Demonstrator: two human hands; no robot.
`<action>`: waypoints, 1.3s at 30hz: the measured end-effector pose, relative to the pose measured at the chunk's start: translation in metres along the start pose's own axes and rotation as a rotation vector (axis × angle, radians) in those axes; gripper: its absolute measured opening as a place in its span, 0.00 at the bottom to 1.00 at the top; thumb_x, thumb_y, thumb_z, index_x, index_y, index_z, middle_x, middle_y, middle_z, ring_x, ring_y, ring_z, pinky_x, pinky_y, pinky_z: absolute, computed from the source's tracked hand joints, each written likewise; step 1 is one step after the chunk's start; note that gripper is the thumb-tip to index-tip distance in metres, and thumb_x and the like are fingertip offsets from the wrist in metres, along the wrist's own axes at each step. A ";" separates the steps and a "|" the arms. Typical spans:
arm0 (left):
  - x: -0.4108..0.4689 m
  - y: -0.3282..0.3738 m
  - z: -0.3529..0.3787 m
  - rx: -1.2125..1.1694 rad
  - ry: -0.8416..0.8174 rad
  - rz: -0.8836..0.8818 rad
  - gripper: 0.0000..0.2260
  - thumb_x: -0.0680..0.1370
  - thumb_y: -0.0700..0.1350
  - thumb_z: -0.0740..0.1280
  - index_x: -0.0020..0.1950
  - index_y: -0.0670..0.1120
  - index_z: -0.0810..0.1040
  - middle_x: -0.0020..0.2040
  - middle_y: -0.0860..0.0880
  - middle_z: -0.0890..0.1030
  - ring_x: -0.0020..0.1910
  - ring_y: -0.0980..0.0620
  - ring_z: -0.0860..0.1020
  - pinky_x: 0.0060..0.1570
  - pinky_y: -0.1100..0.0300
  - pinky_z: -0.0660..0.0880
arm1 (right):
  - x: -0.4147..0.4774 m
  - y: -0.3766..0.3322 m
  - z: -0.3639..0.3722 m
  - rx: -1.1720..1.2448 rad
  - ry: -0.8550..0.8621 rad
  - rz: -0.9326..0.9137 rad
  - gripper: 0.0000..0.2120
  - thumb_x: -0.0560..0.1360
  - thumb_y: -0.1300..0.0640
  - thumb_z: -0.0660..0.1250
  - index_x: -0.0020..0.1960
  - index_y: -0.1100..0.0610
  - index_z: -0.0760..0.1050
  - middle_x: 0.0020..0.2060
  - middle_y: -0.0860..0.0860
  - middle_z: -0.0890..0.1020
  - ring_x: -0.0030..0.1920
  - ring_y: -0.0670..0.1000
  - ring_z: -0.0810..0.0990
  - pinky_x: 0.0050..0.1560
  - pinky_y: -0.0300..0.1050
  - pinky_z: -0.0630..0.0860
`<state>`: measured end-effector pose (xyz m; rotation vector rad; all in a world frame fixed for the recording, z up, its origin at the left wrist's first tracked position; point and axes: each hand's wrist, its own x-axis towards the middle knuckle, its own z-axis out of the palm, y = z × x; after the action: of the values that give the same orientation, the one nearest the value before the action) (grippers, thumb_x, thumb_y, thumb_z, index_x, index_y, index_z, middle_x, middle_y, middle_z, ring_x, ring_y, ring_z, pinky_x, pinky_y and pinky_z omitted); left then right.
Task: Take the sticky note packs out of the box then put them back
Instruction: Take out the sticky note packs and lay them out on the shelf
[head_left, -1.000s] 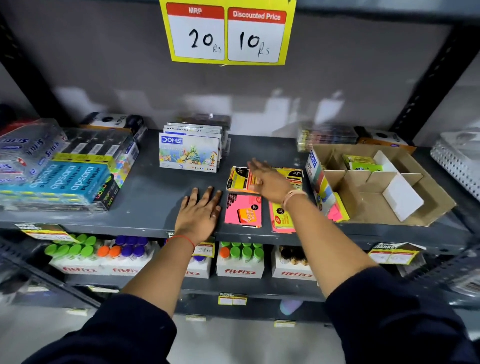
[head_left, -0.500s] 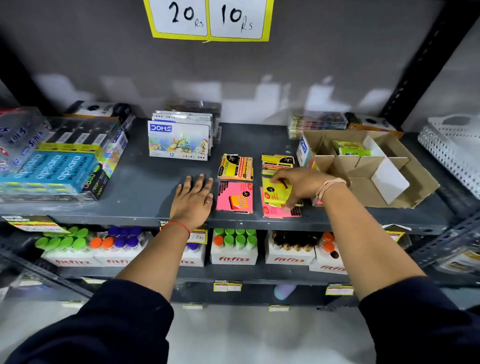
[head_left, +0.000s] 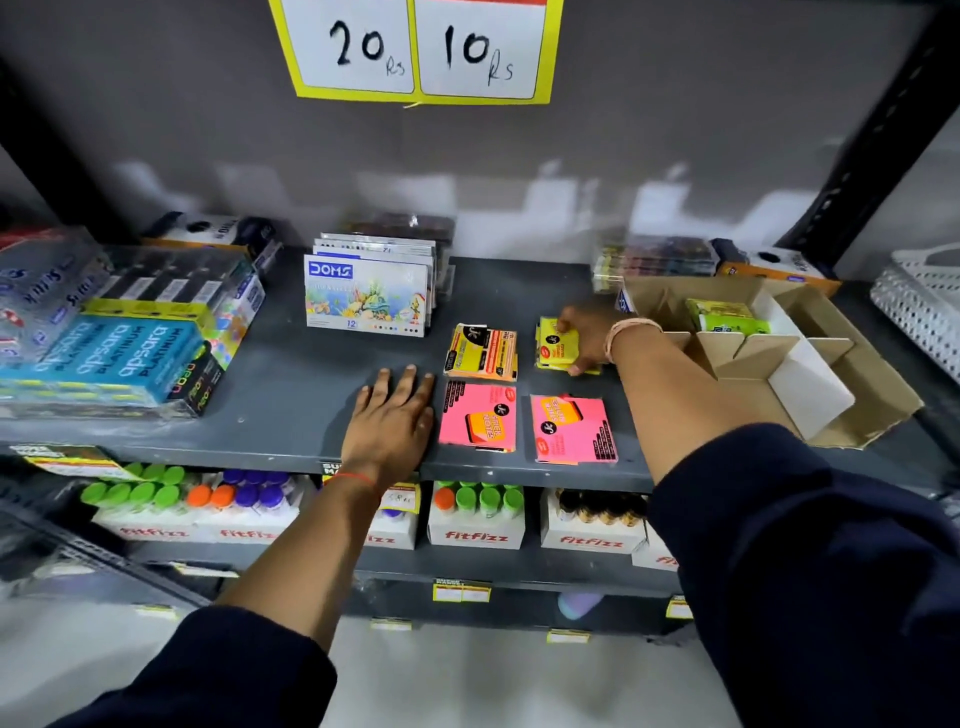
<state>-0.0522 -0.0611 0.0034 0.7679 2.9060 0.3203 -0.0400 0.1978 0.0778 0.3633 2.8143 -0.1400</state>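
Note:
Sticky note packs lie on the grey shelf (head_left: 291, 400): an orange-yellow pack (head_left: 482, 353), a pink pack (head_left: 478, 421) and a second pink pack (head_left: 574, 428). My right hand (head_left: 584, 338) grips a yellow pack (head_left: 557, 345) that sits on another yellow pack at the back right of the group. Flat on the shelf, my left hand (head_left: 392, 421) rests just left of the pink pack, fingers spread, holding nothing. The open cardboard box (head_left: 872, 379) with dividers stands to the right; a green pack (head_left: 727, 317) lies inside it.
A DOMS crayon box stack (head_left: 366, 299) stands behind the packs. Apsara pencil boxes (head_left: 114, 358) fill the left of the shelf. A white basket (head_left: 919, 306) is at far right. Fitfizz bottle cartons (head_left: 475, 512) sit on the shelf below. A price sign (head_left: 421, 49) hangs above.
My right hand lifted a yellow pack off the front pink pack and carried it back onto the rear yellow pack. The left hand stayed put.

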 end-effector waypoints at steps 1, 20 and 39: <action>0.000 0.000 0.000 0.002 -0.001 0.003 0.23 0.82 0.48 0.49 0.77 0.51 0.50 0.79 0.50 0.50 0.78 0.45 0.46 0.76 0.50 0.45 | 0.001 0.000 0.004 -0.011 -0.010 0.005 0.33 0.68 0.57 0.75 0.68 0.59 0.64 0.68 0.60 0.70 0.65 0.61 0.71 0.66 0.49 0.69; -0.004 0.004 -0.002 0.021 -0.018 -0.006 0.23 0.82 0.47 0.48 0.77 0.50 0.50 0.79 0.49 0.49 0.78 0.44 0.46 0.76 0.49 0.45 | -0.078 -0.023 0.033 -0.096 -0.137 -0.184 0.46 0.65 0.52 0.77 0.75 0.58 0.56 0.71 0.57 0.69 0.71 0.57 0.67 0.67 0.46 0.67; -0.001 -0.001 -0.003 0.050 -0.030 0.023 0.23 0.82 0.49 0.47 0.77 0.49 0.48 0.79 0.49 0.49 0.78 0.44 0.46 0.76 0.50 0.46 | -0.059 -0.088 0.047 0.218 0.043 -0.326 0.35 0.66 0.50 0.76 0.70 0.58 0.69 0.69 0.57 0.69 0.70 0.55 0.66 0.71 0.43 0.63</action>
<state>-0.0518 -0.0628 0.0058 0.8070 2.8886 0.2371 0.0051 0.0930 0.0561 -0.0510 2.8863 -0.5168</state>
